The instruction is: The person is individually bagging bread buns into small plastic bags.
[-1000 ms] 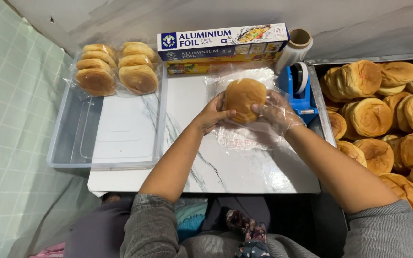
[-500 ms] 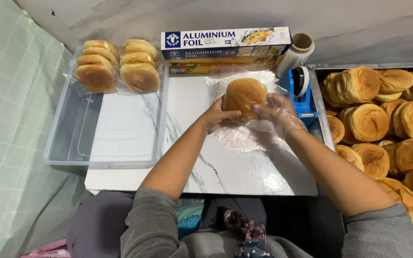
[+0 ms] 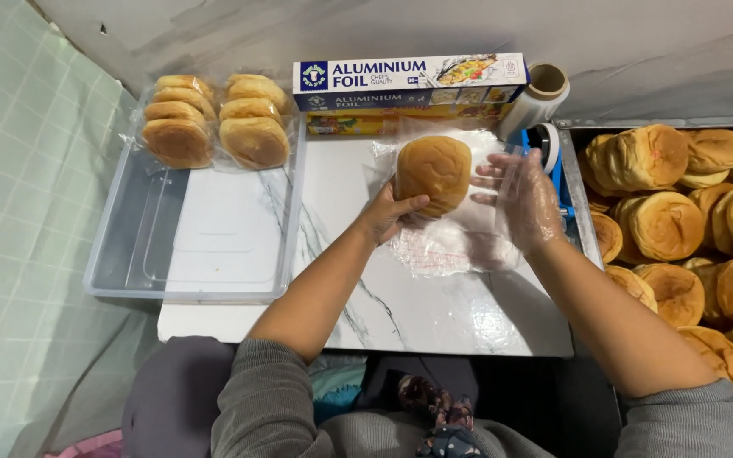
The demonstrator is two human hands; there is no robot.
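The heap of buns (image 3: pixel 689 220) runs off the right edge — the yellow box (image 3: pixel 383 124) sits half-hidden.

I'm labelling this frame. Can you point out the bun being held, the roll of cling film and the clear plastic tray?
bun (image 3: pixel 433 170), head view, middle of its domed top.
roll of cling film (image 3: pixel 538 100), head view, its side.
clear plastic tray (image 3: pixel 181 293), head view, near rim.
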